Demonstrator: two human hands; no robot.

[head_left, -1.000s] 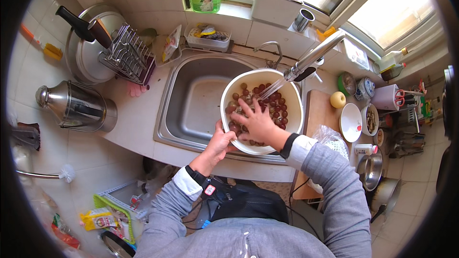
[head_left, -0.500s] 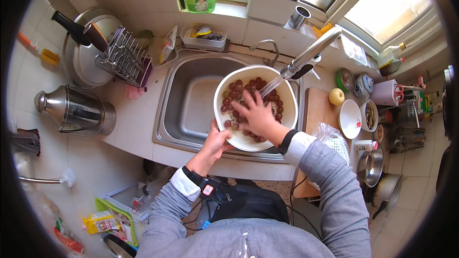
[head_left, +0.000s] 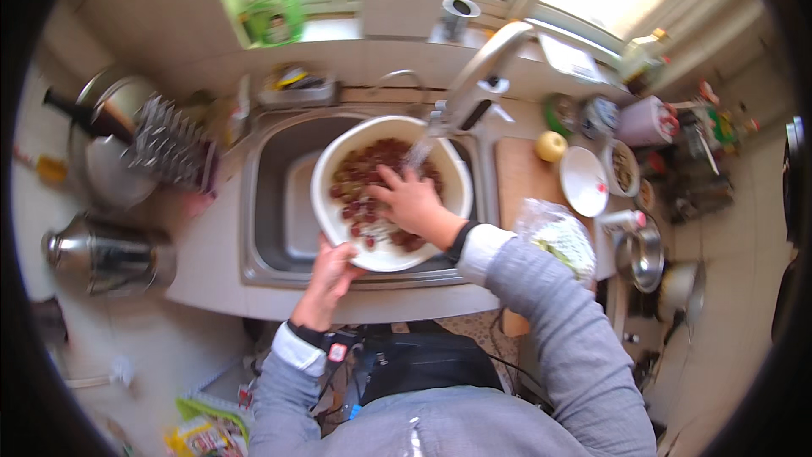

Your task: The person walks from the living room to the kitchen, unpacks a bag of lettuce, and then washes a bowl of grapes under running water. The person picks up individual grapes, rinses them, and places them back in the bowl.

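Observation:
A white bowl (head_left: 463,195) with red-brown grapes (head_left: 372,161) inside is held over the steel sink (head_left: 269,195). My left hand (head_left: 332,273) grips its near-left rim, thumb on the edge and fingers beneath. Inside the bowl, my right hand (head_left: 409,205) is open among the grapes, fingers spread. Their tips are partly hidden by fruit and blur. From the faucet (head_left: 480,76), a stream of water (head_left: 416,154) falls into the bowl just beyond my right fingers.
Right of the sink, a wooden board (head_left: 518,165) lies near a yellow-green fruit (head_left: 551,146), a white dish (head_left: 584,182) and a plastic bag (head_left: 558,237). Left stand a metal rack (head_left: 169,144) and a steel pot (head_left: 110,254). A small curved tap (head_left: 402,76) rises behind the sink.
The whole view has shifted, so the scene sits further left and is blurred. My left hand keeps its hold on the bowl, and my right hand stays among the grapes under the running water.

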